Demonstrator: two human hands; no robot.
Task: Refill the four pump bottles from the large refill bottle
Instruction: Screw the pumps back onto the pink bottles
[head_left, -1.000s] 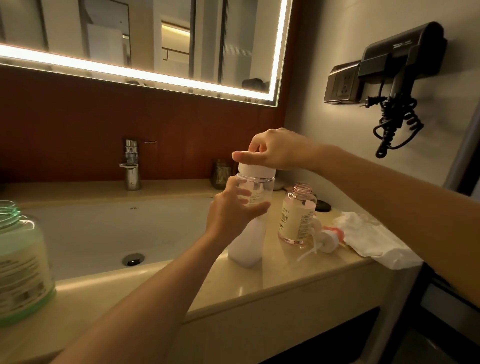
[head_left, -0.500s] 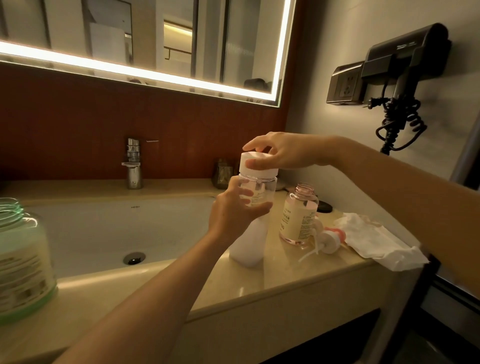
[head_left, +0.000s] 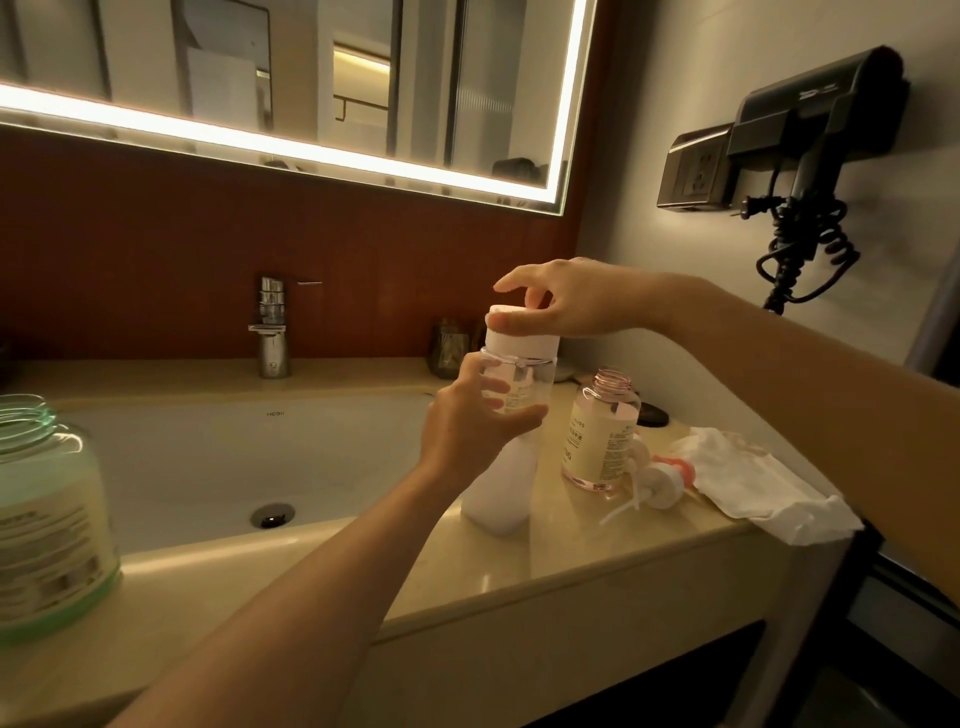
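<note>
A tall clear refill bottle (head_left: 497, 483) with white liquid stands on the counter right of the sink. My left hand (head_left: 470, 423) grips its upper body. My right hand (head_left: 563, 299) holds its white cap (head_left: 511, 340) from above, thumb and fingers around the rim. Just to the right stands a small pink-tinted bottle (head_left: 600, 434) with a cream label and an open neck. Its pump head (head_left: 657, 480) lies on the counter beside it. An open green-tinted bottle (head_left: 49, 519) stands at the near left.
A white basin (head_left: 234, 467) with a chrome tap (head_left: 272, 327) fills the counter's left. A crumpled white tissue (head_left: 758, 480) lies at the counter's right end. A wall-mounted hair dryer (head_left: 810, 135) with coiled cord hangs on the right wall. A small dark jar (head_left: 449, 348) stands behind.
My right hand has turned on the cap, its index finger now lifted away to the left. The left hand keeps its grip on the bottle, which stays in place.
</note>
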